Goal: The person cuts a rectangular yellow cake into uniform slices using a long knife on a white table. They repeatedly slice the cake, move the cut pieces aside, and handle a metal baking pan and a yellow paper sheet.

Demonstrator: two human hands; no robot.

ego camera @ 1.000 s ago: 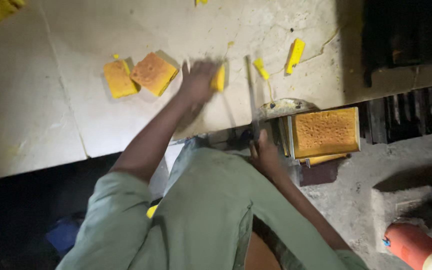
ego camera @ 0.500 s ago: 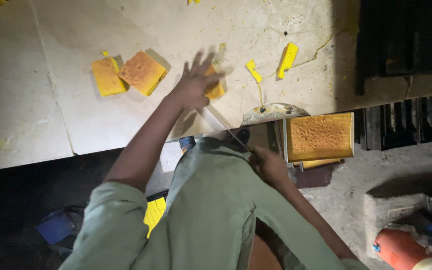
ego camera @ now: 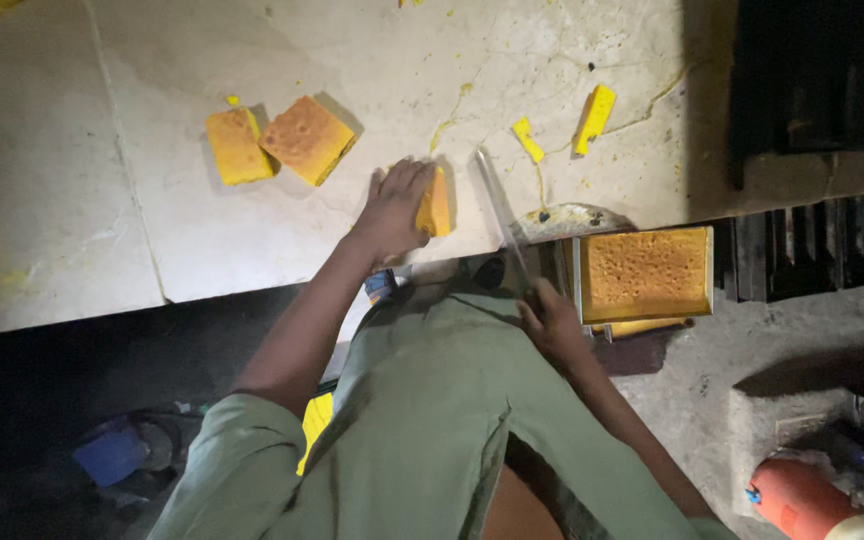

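The left hand (ego camera: 392,205) lies flat on the pale stone table (ego camera: 102,200), fingers spread. It presses on a small yellow sponge block (ego camera: 436,203) that stands on its edge, and the fingers touch the block's side. The block sits near the front edge of the table, in the middle of the view.

The right hand (ego camera: 549,322) is lower down, just off the table's front edge. It is closed around the handle of a long thin metal blade (ego camera: 500,215). The blade points up and away across the table, and it lies just beside the sponge block, on its right side. I cannot tell if the blade touches the block.

Just to the right of the right hand is a big flat orange-yellow sponge slab (ego camera: 647,272) in a metal frame. Two more square yellow sponge pieces (ego camera: 277,143) lie side by side farther left on the table, touching each other. Two thin yellow sponge strips (ego camera: 564,128) lie farther back on the right, a little apart. The person wears a green shirt (ego camera: 432,430). A round orange can (ego camera: 802,498) rests on the floor at the bottom right.
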